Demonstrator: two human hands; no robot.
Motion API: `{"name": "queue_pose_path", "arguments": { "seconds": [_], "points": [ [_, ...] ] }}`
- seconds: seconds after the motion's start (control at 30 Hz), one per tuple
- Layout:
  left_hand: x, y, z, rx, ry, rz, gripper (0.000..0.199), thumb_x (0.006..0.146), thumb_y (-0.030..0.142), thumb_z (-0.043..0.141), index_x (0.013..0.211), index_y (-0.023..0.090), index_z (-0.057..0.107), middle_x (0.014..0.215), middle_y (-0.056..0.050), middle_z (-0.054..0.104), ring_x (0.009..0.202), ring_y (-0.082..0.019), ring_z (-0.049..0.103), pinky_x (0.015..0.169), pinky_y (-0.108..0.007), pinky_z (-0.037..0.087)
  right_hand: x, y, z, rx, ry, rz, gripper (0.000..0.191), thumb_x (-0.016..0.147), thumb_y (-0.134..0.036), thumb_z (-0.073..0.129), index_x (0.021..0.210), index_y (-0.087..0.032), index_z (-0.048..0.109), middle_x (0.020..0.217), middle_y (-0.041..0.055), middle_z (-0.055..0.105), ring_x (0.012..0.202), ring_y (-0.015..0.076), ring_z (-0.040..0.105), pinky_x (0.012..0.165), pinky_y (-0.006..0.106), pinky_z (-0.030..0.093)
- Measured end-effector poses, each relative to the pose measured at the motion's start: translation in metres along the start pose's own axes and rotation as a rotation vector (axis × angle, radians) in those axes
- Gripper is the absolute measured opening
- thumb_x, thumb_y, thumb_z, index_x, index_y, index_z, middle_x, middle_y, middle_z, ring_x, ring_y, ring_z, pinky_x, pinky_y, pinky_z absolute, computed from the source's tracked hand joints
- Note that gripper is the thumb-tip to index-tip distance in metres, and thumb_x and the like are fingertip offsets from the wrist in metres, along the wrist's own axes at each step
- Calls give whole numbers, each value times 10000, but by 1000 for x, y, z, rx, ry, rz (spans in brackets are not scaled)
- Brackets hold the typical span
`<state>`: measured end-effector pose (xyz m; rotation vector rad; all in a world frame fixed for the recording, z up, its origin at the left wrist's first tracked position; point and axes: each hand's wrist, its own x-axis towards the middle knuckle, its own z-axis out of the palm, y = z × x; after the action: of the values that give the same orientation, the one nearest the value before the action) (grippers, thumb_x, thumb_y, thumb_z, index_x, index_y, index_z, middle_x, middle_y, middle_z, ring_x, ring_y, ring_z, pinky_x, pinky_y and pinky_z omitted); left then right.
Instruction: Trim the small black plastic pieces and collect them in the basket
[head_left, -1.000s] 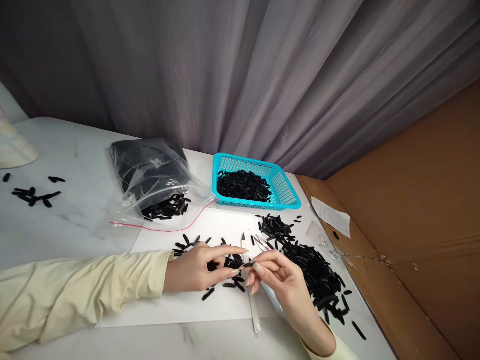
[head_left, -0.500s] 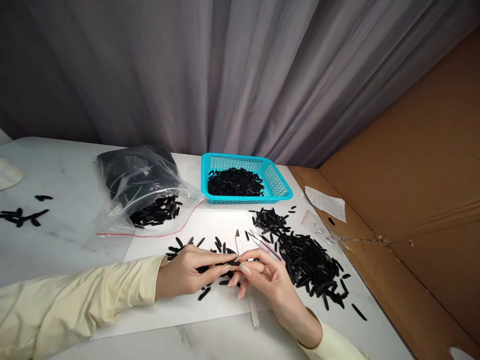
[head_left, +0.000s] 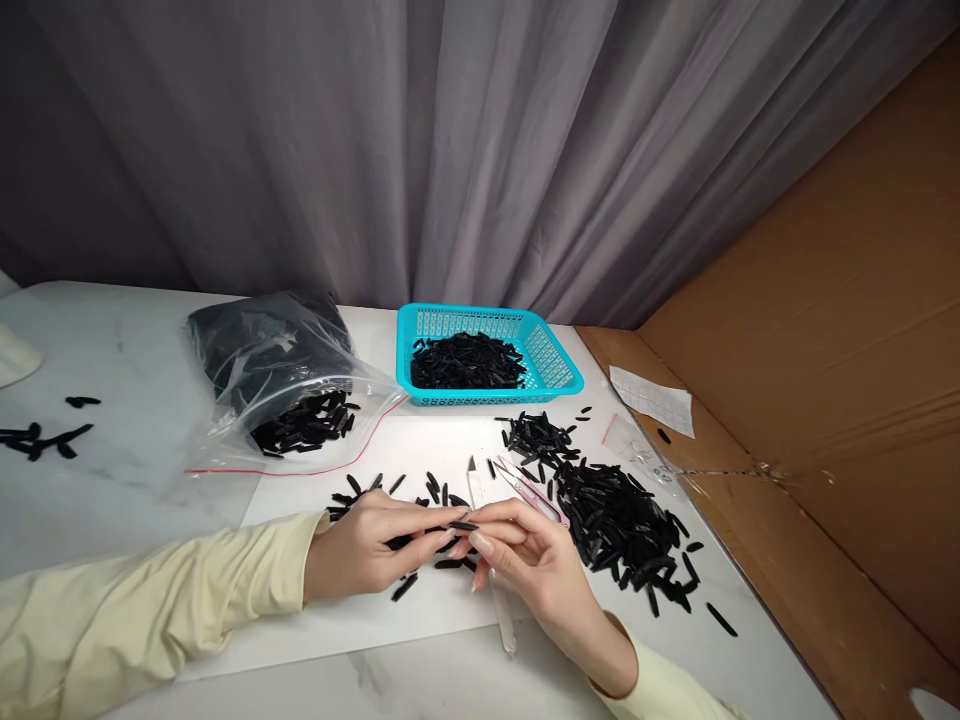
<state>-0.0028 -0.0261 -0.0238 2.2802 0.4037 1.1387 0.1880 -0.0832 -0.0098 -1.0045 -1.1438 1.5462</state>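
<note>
Between my two hands is a small, slim black piece (head_left: 463,526) with narrowed ends, lying roughly level. My left hand (head_left: 375,540) is closed, its thumb and fingers at the piece's left end. From the other side, my right hand (head_left: 529,550) pinches it with thumb and forefinger, the lower fingers curled beneath. Under and around the hands, loose black pieces (head_left: 405,586) of the same shape lie on a white sheet (head_left: 300,625). A white-handled craft knife (head_left: 501,610) passes below my right hand. Pink thread snips (head_left: 536,495) lie just behind it.
A turquoise basket (head_left: 491,398) at the back holds many black pieces. Left of it lies an open zip bag (head_left: 277,350) of them. A large heap (head_left: 622,525) spreads on the right. Paper (head_left: 652,400) and a small clear bag (head_left: 637,450) lie near the cardboard wall (head_left: 840,400).
My right thumb has shifted slightly downward, so more of the black piece shows between my fingers. The view has moved a little; both hands stay together.
</note>
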Motion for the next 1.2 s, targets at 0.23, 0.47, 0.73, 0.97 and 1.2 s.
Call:
{"name": "queue_pose_path", "arguments": {
  "seconds": [0.23,0.47,0.73,0.97,1.2],
  "points": [
    [-1,0,1,19,-8,18,365,887,108,495,1241,173,554,660,-14,706,452,-79,596,460,-141,453,0,4,-1,-15,1,7,171,803,-306,663,927,-189,649,746,42,703,713,168,677,541,236,550],
    [-1,0,1,19,0,10,332,885,106,494,1202,158,582,664,-26,709,454,-90,603,455,-154,458,0,4,-1,-84,30,14,191,827,-334,637,942,-181,648,723,41,711,607,139,646,543,241,530],
    [-2,-1,1,42,-24,-4,325,909,149,469,1215,148,578,666,-33,713,452,-95,603,453,-160,459,4,0,5,11,56,66,236,789,-400,657,814,-165,657,699,52,704,578,145,639,463,230,510],
    [0,1,0,74,-18,6,310,923,166,450,1199,146,589,616,-17,689,432,-88,580,436,-164,421,3,-2,6,-19,54,89,277,813,-414,625,756,-145,661,706,72,721,566,132,639,458,214,496],
    [0,0,1,81,-19,23,315,913,148,461,1204,148,580,619,-11,686,419,-84,569,428,-168,411,4,-2,6,8,48,109,274,819,-405,620,747,-142,648,709,74,728,552,122,638,455,199,484]
  ]
}}
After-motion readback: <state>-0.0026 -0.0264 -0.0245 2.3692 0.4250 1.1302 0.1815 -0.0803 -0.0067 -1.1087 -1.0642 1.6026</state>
